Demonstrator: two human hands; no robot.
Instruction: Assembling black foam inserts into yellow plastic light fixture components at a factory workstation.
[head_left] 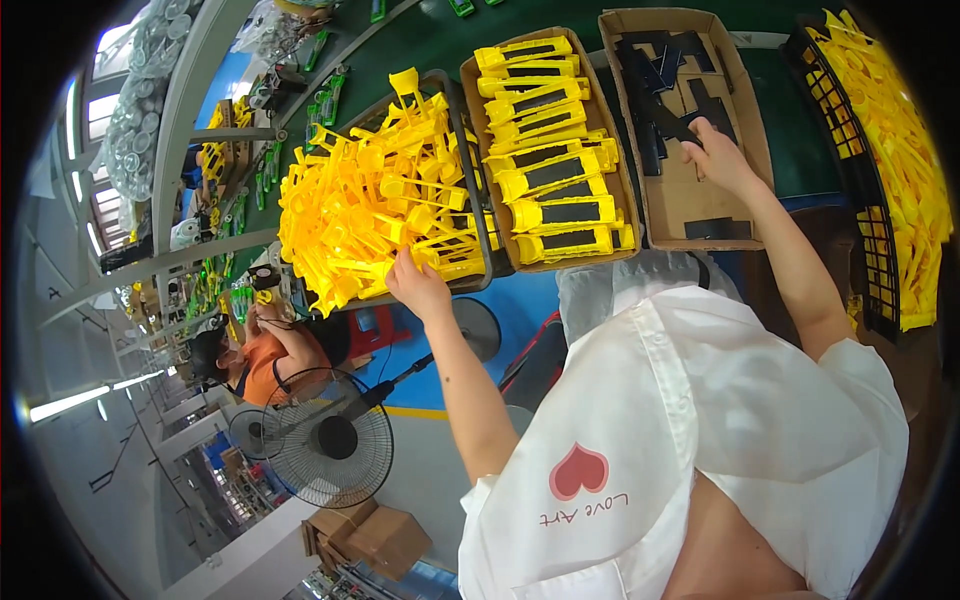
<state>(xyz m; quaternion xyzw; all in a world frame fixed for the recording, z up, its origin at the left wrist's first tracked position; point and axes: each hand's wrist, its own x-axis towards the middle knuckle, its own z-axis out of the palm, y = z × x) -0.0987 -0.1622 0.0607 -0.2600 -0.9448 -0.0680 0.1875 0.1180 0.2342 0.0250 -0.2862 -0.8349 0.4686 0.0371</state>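
The left hand (418, 288) pinches a yellow plastic part (385, 262) at the lower edge of the yellow heap (370, 200), left of centre. The right hand (718, 155) pinches a black piece (668, 118) inside the cardboard box (745, 130) at upper right

hands (418, 288) reach yellow parts (370, 210) and black pieces (660, 85).

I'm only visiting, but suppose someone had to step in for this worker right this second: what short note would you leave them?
Left hand: reaching into the pile of loose yellow plastic parts, fingers on one; grip unclear.
Right hand: in the cardboard box of black pieces, fingers on one.
Middle box: holds rows of yellow parts with black inserts, stacked neatly and nearly filling it.
Left to handle: the big loose pile, plus more yellow parts in the black crate on the right.
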